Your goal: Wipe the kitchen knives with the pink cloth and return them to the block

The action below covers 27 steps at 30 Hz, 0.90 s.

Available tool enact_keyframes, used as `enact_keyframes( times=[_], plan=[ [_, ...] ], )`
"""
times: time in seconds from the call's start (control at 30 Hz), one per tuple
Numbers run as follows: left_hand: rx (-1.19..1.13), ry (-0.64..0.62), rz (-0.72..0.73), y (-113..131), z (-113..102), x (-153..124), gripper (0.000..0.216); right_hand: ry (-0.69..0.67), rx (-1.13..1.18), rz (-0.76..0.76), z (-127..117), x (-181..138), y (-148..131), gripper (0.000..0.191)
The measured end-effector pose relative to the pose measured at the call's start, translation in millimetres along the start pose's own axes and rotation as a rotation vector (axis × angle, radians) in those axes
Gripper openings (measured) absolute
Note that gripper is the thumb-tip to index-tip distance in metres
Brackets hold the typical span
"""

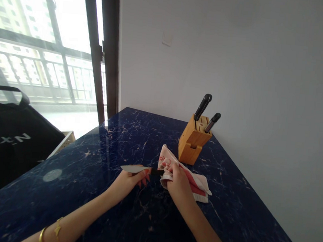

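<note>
Above the table's middle, a knife (135, 168) lies level, its pale blade toward the left and its black handle toward the right. My left hand (132, 178) pinches the blade near the handle, thumb on the near side. At the handle's end, my right hand (177, 179) is closed on a pink, white and red cloth (193, 178), which wraps around the handle's tip. The rest of the cloth hangs and spreads to the right of my right hand. Just behind it stands a wooden knife block (192, 142), holding a black-handled knife (203, 106) and another dark-handled tool (212, 122).
The dark blue marbled table (126, 133) meets a white wall (226, 59) at the back and right. Left of the table, a black bag (15, 138) rests by a pale perforated basket (65, 141). A dark-framed glass door (107, 48) is behind them.
</note>
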<state>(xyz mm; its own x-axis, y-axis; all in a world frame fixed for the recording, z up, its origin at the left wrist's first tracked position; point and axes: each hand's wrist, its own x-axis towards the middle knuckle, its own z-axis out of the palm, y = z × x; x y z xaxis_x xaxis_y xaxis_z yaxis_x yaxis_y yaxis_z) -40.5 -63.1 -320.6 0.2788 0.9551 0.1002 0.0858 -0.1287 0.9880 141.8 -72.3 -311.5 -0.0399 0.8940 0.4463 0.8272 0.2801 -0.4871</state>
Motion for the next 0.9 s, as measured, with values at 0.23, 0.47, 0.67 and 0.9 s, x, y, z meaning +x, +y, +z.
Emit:
enact_keyframes(
  times=[0.23,0.47,0.67,0.9],
  plan=[
    [0.004,0.027,-0.005,10,-7,-1,0.028,-0.075,-0.021,0.108,-6,1,1,0.005],
    [-0.003,0.061,0.003,16,-19,4,0.032,-0.088,0.029,0.166,-8,1,4,0.004],
    [-0.011,0.105,-0.001,16,-25,5,0.035,-0.077,0.082,0.173,-7,0,5,0.005],
    [-0.017,0.083,-0.003,18,-21,3,0.035,-0.048,0.095,0.099,-5,-2,5,0.005]
  ],
)
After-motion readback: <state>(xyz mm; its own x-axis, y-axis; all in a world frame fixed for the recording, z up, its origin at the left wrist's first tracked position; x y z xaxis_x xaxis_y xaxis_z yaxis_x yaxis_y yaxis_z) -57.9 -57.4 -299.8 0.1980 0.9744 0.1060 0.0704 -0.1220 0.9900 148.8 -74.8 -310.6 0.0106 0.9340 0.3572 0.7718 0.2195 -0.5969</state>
